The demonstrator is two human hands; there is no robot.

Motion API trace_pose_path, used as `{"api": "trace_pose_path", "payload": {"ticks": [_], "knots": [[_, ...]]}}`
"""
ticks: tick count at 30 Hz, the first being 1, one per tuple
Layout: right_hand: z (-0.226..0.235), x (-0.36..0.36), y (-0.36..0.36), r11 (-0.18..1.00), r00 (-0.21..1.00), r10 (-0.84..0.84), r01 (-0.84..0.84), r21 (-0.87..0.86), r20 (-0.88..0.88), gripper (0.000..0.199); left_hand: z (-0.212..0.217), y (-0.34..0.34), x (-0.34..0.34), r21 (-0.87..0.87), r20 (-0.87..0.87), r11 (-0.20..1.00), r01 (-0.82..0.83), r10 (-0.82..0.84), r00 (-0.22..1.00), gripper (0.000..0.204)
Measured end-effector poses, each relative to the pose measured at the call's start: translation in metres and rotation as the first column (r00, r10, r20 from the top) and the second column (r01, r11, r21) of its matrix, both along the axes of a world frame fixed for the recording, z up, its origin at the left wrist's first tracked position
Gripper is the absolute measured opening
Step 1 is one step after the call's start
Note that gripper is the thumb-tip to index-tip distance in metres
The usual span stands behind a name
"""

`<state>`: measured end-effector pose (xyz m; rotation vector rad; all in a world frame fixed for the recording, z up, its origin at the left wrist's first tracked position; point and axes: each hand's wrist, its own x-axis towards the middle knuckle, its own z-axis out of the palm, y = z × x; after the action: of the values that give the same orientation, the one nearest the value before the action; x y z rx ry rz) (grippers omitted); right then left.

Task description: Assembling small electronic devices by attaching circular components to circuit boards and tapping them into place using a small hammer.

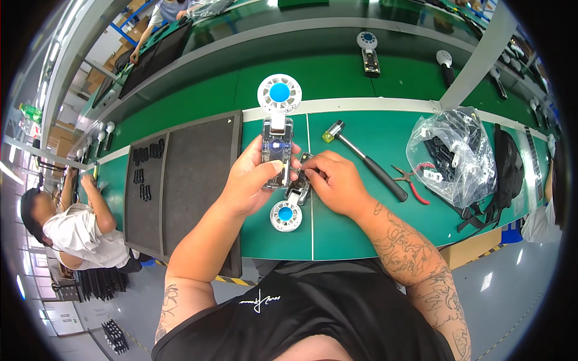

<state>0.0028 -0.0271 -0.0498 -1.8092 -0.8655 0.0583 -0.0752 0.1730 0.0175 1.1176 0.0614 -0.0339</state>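
Note:
In my left hand [256, 177] is a small handheld fan [279, 141], held upright with its round white head and blue centre away from me. Its see-through dark body shows inner parts and a small light; my thumb presses on its lower face. Under it a second, similar handheld fan [288, 213] lies on the green table, its head toward me. Fingers of my right hand [334, 180] are curled round the far end of that second fan's body. Part of that body is hidden by both hands.
To the right lie a mallet [376, 171], red-handled pliers [414, 185] and a plastic bag [448, 159] of dark parts. A black tray [198, 180] with several small black pieces stands left. More fans [368, 57] sit on the far green belt. A co-worker [78, 231] sits at left.

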Motion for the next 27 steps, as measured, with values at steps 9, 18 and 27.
{"api": "trace_pose_path", "payload": {"ticks": [9,18,27], "knots": [[0.006,-0.003,0.001,1.0,0.996,0.014,-0.015,-0.015,-0.092,0.01,-0.008,0.015,0.014,-0.175,0.036,0.984,0.019,-0.013,0.999,0.054],[0.005,-0.001,0.001,0.999,0.987,0.009,-0.014,-0.031,-0.16,0.012,-0.013,0.026,0.04,-0.136,0.16,0.988,0.073,-0.051,0.986,0.055],[0.006,-0.001,0.006,0.999,0.978,0.012,-0.018,-0.029,-0.209,0.012,-0.036,0.056,0.077,-0.217,0.184,0.976,-0.011,0.052,0.981,0.058]]}}
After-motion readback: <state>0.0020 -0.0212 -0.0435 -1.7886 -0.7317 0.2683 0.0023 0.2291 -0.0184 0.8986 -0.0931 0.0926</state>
